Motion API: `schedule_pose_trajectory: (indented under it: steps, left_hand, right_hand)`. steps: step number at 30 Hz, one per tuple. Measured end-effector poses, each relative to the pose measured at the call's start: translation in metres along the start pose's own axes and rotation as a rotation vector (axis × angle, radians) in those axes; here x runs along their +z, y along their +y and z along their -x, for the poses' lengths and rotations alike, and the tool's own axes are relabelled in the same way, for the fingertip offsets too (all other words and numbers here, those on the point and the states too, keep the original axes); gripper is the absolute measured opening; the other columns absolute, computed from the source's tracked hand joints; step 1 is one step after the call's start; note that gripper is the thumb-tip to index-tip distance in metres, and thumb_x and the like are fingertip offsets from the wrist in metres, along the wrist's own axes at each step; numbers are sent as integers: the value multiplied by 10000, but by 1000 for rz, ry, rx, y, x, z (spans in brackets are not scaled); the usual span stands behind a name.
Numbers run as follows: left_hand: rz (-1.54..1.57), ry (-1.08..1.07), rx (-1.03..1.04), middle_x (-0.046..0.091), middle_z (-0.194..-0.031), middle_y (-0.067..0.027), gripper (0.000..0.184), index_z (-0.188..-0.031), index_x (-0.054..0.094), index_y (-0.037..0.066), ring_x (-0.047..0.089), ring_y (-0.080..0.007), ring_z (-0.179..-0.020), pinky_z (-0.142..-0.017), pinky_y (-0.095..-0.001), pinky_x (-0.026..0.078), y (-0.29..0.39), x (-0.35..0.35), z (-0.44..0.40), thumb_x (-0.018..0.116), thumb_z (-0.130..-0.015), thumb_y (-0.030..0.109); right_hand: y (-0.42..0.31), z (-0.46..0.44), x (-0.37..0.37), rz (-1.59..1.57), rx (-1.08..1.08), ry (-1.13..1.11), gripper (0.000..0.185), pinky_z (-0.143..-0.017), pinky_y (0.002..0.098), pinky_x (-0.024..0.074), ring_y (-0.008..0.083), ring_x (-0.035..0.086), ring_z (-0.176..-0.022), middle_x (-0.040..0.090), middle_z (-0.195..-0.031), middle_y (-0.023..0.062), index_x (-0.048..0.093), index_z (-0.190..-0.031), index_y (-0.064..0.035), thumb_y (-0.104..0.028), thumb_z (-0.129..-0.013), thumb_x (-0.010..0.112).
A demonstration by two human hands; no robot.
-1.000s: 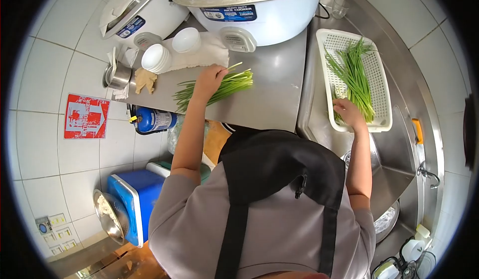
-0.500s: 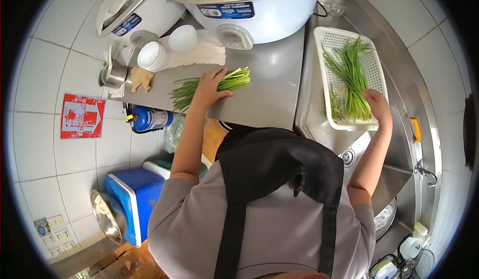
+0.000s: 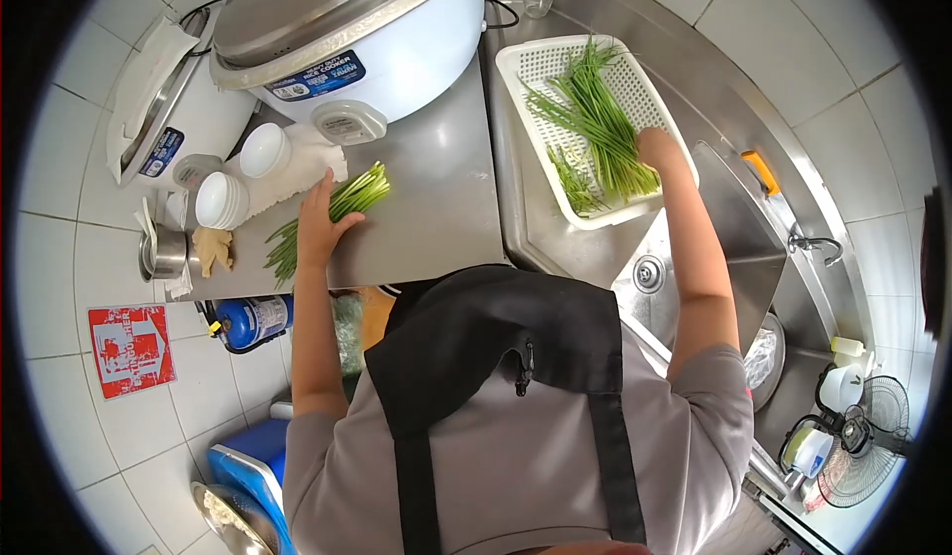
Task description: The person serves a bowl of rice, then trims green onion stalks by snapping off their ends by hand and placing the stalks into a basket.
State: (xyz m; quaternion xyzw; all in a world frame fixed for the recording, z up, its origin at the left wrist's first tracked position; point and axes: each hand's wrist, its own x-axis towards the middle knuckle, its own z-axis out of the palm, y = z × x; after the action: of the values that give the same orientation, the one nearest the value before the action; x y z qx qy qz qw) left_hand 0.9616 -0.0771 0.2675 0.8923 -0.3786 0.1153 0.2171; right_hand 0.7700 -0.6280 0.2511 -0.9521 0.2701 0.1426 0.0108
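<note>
A bunch of spring onions [image 3: 359, 193] lies on the steel counter, pale ends pointing right. My left hand [image 3: 319, 220] rests on this bunch, with its fingers stretched out and the thumb spread to the side. In the white perforated basket [image 3: 514, 62] on the right lies a looser pile of thin green spring onions [image 3: 598, 119]. My right hand [image 3: 655, 146] reaches over the basket's right side, its fingers curled at the edge of that pile. Those fingertips are partly hidden.
A large rice cooker [image 3: 416, 54] stands at the back, with a smaller one [image 3: 203, 99] to its left. White bowls [image 3: 220, 201] sit on a cloth [image 3: 315, 163]. The sink drain [image 3: 649, 274] and faucet [image 3: 818, 245] are on the right. Below the counter is a blue fire extinguisher [image 3: 253, 319].
The camera view has turned, so the counter and basket appear further left. My left hand remains on its bunch. My right hand has its fingers further in against the pile in the basket.
</note>
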Motion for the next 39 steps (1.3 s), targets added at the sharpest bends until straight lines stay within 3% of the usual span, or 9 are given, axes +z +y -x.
schedule_pose_trajectory:
  steps: [8,14,18,22,30,31,32,35,39]
  left_hand:
    - [106,225,48,494,-1159,-168,740,-1262,435,25,456,-332,-1052,-908,-395,372,49,-35,-22,707,-685,400]
    - [237,420,103,519,-1120,-144,441,-1153,532,35,482,-293,-1036,-888,-359,384,129,-48,-59,661,-753,168]
    - [507,305,311,587,-1051,-101,234,-1054,610,31,551,-234,-995,-875,-314,413,192,-50,-91,567,-833,95]
    - [932,155,410,603,-1058,-101,219,-1026,624,22,562,-212,-1005,-859,-297,429,252,-33,-137,573,-853,147]
    - [1324,-252,215,668,-825,-41,195,-913,667,22,594,-72,-808,-741,-233,469,306,-2,-192,658,-797,179]
    - [1183,-224,266,662,-793,-27,156,-846,670,54,605,-91,-781,-852,-341,451,311,-1,-186,651,-788,198]
    - [1184,-231,272,662,-793,-27,156,-846,670,54,605,-91,-781,-852,-341,451,309,-1,-184,651,-788,198]
    - [730,-150,446,638,-720,-26,159,-720,638,108,614,-179,-773,-1017,-589,196,296,25,-178,622,-776,255]
    - [72,-556,468,636,-814,-61,169,-750,640,99,603,-208,-841,-1009,-571,231,280,50,-174,608,-788,260]
  right_hand:
    - [8,23,-48,-122,-124,123,225,-682,343,505,296,632,-762,647,-850,166,655,-856,-19,-118,-655,630]
    - [5,82,-133,-806,-69,455,154,-531,245,402,98,508,-552,623,-654,45,672,-827,-18,-127,-720,662]
    - [-36,128,-176,-1108,-269,581,151,-521,183,301,28,391,-578,594,-679,-19,662,-843,1,-138,-783,656]
    - [-78,149,-194,-1125,-453,480,116,-625,196,403,52,521,-680,619,-763,5,640,-866,15,-74,-791,641]
    - [-83,152,-204,-1174,-381,593,192,-612,187,402,46,503,-688,565,-770,-11,573,-975,-15,-32,-788,608]
    - [-76,155,-202,-1177,-408,642,215,-582,178,382,37,467,-656,526,-743,-23,566,-1005,-28,-26,-792,588]
    - [-73,158,-201,-1177,-400,648,215,-582,178,382,37,467,-656,526,-743,-23,566,-1005,-28,-26,-792,588]
    - [-61,167,-204,-1329,-383,855,287,-540,181,346,40,409,-596,471,-717,-30,541,-1057,-11,13,-771,523]
    - [-43,177,-207,-1328,-385,927,339,-527,178,325,34,392,-593,461,-701,-38,514,-1095,-2,32,-758,501]
